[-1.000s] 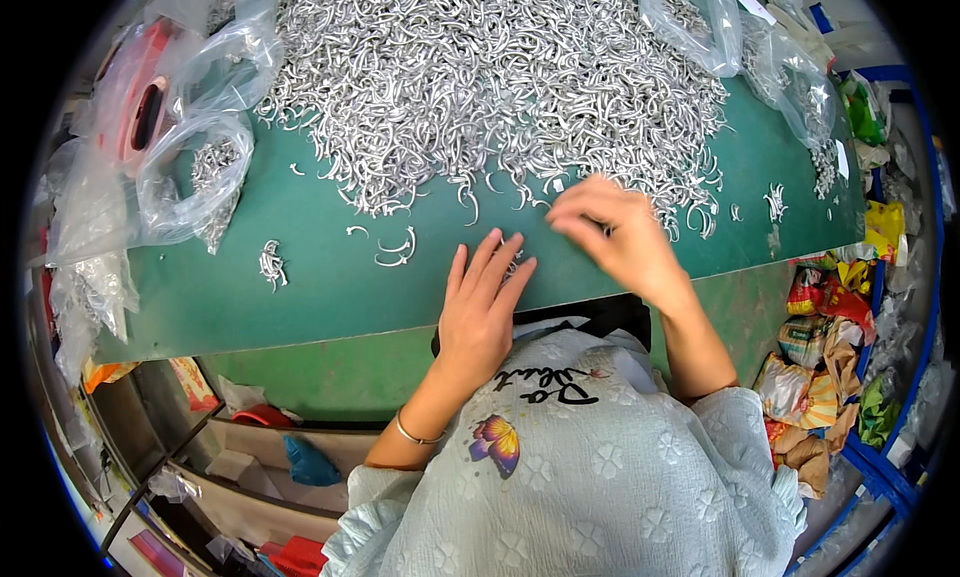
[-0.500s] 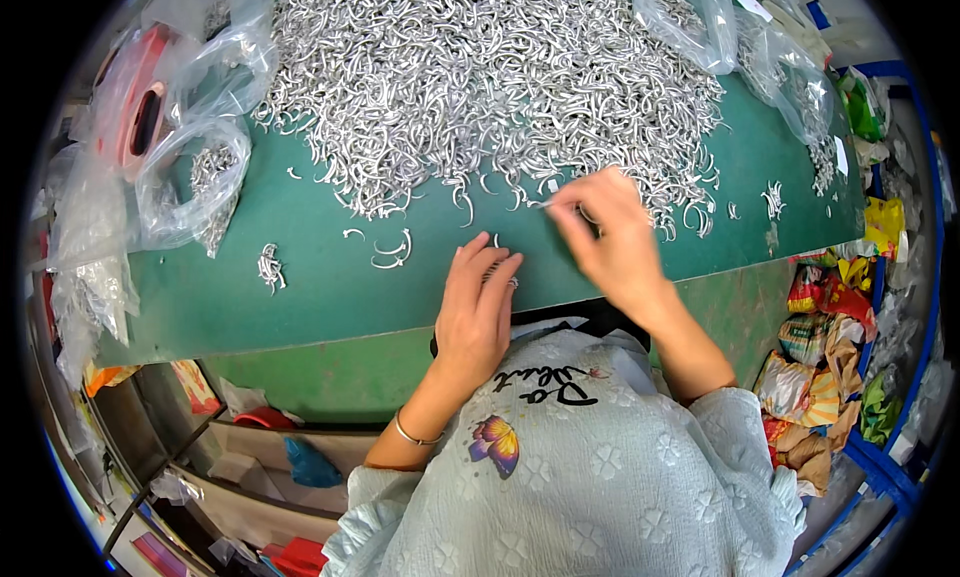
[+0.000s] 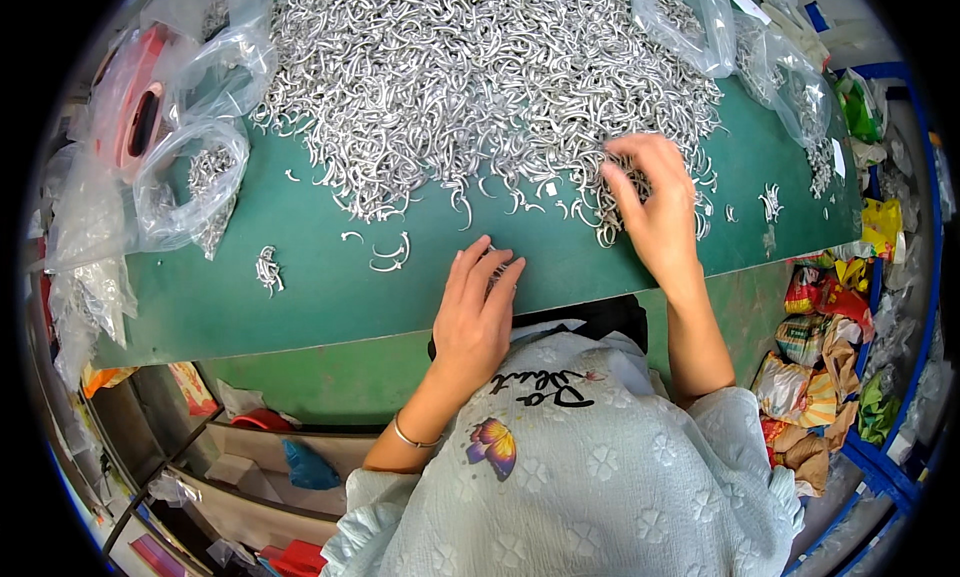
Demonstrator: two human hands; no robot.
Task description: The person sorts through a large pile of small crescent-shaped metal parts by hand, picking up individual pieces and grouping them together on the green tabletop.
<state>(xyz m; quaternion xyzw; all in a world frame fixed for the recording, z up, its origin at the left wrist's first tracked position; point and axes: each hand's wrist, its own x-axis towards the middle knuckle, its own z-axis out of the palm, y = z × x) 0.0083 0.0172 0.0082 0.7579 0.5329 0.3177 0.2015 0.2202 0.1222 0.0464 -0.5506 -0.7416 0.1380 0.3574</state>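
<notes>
A wide heap of small curved silver metal pieces covers the far part of the green tabletop. Close to the table's front edge, my left hand rests with its fingers curled over a few of these pieces, which show between the fingers. My right hand is at the heap's near right edge. Its thumb and fingers are apart, over the curved pieces there; the fingertips partly hide what they touch. A few loose curved pieces lie left of my left hand.
Small clusters of pieces lie at the left and right. Clear plastic bags with metal pieces stand at the left, beside a pink object. More bags lie at the right. A blue rack with colourful packets stands beyond.
My right hand has moved right and away from me, from the gap before the heap to its near right edge, and its fingers have spread. My left hand has hardly moved.
</notes>
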